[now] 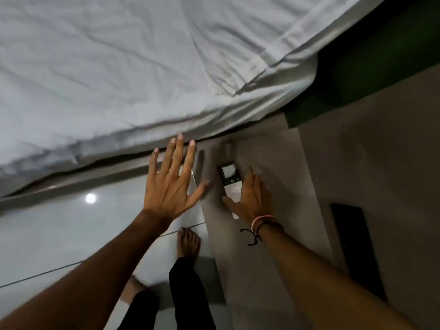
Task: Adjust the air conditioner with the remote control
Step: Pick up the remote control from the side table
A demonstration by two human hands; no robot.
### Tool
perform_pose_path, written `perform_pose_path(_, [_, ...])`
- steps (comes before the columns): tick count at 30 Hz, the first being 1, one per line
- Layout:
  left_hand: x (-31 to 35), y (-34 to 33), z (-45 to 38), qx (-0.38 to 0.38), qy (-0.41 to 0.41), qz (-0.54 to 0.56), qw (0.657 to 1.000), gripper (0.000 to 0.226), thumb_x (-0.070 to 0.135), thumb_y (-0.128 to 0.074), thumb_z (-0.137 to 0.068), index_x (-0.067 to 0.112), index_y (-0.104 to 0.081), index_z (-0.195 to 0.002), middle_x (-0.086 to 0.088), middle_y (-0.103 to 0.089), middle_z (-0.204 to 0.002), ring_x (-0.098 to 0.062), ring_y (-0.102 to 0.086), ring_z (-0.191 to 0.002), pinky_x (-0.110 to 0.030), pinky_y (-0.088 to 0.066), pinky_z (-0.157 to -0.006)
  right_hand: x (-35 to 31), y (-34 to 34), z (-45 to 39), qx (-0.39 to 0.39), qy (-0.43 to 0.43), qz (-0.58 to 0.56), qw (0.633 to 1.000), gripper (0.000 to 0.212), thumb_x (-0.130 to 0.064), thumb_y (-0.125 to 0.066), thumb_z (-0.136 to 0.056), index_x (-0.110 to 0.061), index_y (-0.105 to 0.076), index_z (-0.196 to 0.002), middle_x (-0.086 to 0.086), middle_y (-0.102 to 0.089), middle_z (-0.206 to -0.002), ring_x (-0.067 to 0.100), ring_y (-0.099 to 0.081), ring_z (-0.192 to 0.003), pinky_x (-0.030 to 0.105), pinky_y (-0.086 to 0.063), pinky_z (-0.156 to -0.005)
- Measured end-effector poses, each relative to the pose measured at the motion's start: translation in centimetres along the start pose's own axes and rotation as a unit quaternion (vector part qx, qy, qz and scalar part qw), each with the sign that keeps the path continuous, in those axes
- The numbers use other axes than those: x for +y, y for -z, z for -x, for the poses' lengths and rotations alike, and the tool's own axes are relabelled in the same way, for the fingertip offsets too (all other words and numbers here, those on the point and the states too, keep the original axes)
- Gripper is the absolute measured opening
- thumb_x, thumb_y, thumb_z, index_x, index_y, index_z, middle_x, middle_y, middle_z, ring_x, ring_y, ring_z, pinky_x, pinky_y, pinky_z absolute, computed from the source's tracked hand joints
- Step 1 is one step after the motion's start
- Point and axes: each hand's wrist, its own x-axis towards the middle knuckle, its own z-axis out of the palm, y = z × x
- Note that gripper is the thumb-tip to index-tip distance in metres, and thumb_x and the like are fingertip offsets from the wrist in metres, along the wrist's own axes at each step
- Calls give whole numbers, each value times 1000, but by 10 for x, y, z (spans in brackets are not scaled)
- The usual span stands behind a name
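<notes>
A white remote control (229,182) with a small dark-framed screen lies flat on a grey side table (269,153) beside the bed. My right hand (250,198) rests over its lower right part, thumb under its near end and fingers along its right edge; the grip is not closed around it. My left hand (172,179) hovers to the left of the remote with fingers spread, holding nothing. The air conditioner is not in view.
A bed with rumpled white sheets (142,67) fills the upper left. A dark flat object (354,244) lies on the grey surface at right. Glossy white floor tiles (59,234) and my bare feet (188,244) are below.
</notes>
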Motion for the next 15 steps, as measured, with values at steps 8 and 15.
perform_pose_path(8, [-10, -35, 17, -4, 10, -14, 1000, 92, 75, -15, -93, 13, -9, -161, -18, -14, -169, -30, -17, -156, -58, -21, -124, 10, -45, -15, 2, -31, -76, 997, 93, -35, -82, -73, -9, -32, -147, 17, -46, -141, 37, -50, -127, 46, -52, -96])
perform_pose_path(15, [-32, 13, 24, 27, 8, -58, 998, 87, 67, -27, -98, 9, -12, -160, -17, -22, -168, -29, -24, -154, -57, -27, -121, -5, -8, -7, -58, -32, -222, 973, 50, -12, -86, -62, -15, -55, -101, 4, -67, -96, 27, -68, -91, 31, -52, -74])
